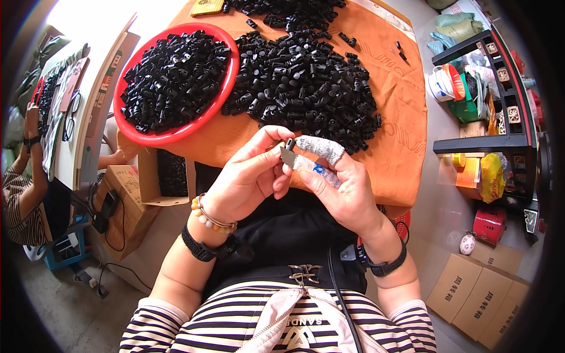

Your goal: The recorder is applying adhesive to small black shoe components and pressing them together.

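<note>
Left hand (256,165): thumb and index pinch a small black part (290,143), so the grip is closed on it; other fingers curl below. Part sits in the air in front of the wearer, above the near edge of the worktop (403,120). Right hand (350,191): grip clasps a flat grey blade (288,156) by its end wrapped in white-and-blue plastic (321,168), thumb on the wrap. Blade tip is right at the black part; exact contact can't be told. Grey knit cover (321,147) on right index finger. Bead bracelet (212,222) and black strap (197,244) on left wrist, another dark strap (389,265) on the right.

Worktop has an orange cloth. Big heap of black parts (312,88) just beyond the hands; second heap (288,12) at the far edge. Red basin (235,66) full of like pieces at left, beside the big heap. Few loose ones to the right. Open carton (148,182) with dark pieces below the basin. Right side: black shelf unit (479,144), brown cartons (477,294) on the floor.
</note>
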{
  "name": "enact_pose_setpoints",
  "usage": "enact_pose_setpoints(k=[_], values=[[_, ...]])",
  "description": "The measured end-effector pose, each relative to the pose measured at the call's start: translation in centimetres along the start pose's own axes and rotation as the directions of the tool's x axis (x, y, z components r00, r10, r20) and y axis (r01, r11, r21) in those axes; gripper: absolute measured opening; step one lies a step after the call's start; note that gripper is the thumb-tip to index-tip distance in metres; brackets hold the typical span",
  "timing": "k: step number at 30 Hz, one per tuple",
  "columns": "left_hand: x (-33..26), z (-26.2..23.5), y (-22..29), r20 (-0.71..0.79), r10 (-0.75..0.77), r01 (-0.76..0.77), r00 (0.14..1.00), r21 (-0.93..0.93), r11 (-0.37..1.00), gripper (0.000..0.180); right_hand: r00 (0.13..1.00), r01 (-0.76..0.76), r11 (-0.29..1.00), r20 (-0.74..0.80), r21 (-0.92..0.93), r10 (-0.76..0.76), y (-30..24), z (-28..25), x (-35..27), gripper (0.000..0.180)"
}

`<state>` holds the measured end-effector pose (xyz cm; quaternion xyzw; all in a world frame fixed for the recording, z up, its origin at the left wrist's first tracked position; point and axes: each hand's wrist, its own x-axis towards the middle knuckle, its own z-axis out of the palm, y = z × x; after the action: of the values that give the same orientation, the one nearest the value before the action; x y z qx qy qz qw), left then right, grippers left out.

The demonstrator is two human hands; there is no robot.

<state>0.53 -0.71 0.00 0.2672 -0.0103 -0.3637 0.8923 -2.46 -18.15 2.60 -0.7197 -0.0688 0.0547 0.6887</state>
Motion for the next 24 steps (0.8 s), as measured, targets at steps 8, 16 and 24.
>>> enact_pose_setpoints(k=[8,16,24], values=[[-0.01,0.24,-0.27,-0.071,0.032,-0.032,0.997,0.001,0.999,0.025,1.0,-0.012,0.999,0.016,-0.046,0.013,-0.23,-0.2,0.07,0.031],[-0.12,0.08,-0.3,-0.032,0.039,-0.039,0.999,0.0,0.999,0.026,1.0,0.017,1.0,0.012,-0.01,-0.017,0.14,-0.11,0.05,0.031],[-0.42,0.04,-0.18,0.01,0.079,-0.08,0.997,0.056,0.995,0.021,0.999,0.02,1.0,0.043,-0.021,-0.019,0.1,-0.2,0.03,0.032]])
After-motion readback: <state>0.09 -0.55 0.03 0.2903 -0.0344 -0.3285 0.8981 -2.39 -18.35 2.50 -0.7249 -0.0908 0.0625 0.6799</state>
